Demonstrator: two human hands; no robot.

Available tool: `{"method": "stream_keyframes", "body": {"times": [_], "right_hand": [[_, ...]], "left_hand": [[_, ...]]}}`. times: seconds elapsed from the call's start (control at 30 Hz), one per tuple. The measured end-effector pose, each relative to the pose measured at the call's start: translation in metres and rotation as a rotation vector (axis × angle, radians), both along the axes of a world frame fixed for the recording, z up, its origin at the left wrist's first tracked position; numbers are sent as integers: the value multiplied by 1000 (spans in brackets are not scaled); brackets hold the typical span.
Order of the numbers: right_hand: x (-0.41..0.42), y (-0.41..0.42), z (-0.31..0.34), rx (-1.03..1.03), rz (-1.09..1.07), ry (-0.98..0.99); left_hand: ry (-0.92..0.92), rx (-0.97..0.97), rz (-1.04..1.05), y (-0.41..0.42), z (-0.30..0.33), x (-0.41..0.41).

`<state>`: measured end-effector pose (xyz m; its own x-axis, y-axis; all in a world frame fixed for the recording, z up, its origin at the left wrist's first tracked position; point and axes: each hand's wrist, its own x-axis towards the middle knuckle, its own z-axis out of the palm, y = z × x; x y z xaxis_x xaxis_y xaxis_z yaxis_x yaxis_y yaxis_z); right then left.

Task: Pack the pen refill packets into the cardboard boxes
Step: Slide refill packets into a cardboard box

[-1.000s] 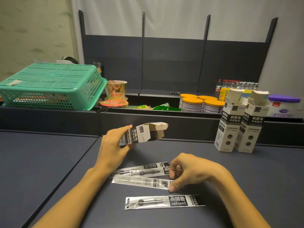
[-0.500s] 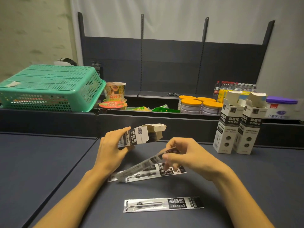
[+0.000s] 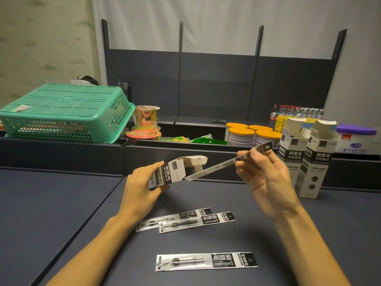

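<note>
My left hand grips a small black-and-white cardboard box, held on its side with its flap open toward the right. My right hand pinches a pen refill packet near its upper end; the packet slants down-left and its tip is at the box's mouth. Two overlapping refill packets lie on the dark table in front of me. A third packet lies nearer to me. Two more open boxes stand upright at the right.
A green plastic basket sits upside down at the back left. Noodle cups, orange-lidded tins, water bottles and a purple-lidded tub fill the shelf trough behind the dark table.
My right hand lifted one packet off the table pile and raised it up and right, bringing its tip to the open mouth of the box in my left hand.
</note>
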<state>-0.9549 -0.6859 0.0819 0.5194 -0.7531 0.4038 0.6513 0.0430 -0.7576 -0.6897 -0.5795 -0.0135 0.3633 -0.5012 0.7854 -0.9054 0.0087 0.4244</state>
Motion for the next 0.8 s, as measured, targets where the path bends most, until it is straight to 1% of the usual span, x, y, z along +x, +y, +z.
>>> {"method": "stream_keyframes", "body": {"times": [0.23,0.4,0.63,0.8], "right_hand": [[1,-3,0,8,-38,-105],[4,0,-1,-52,-29,-69],[15,12,-10,-279,-128,111],[24,10,-23,-502,-252,223]], "left_hand": [[-9,1,0,0,0,0],[-22,19,-9,0,0,-1],[-28,19,-15,1,0,-3],[-37,18,-14,0,0,-3]]}}
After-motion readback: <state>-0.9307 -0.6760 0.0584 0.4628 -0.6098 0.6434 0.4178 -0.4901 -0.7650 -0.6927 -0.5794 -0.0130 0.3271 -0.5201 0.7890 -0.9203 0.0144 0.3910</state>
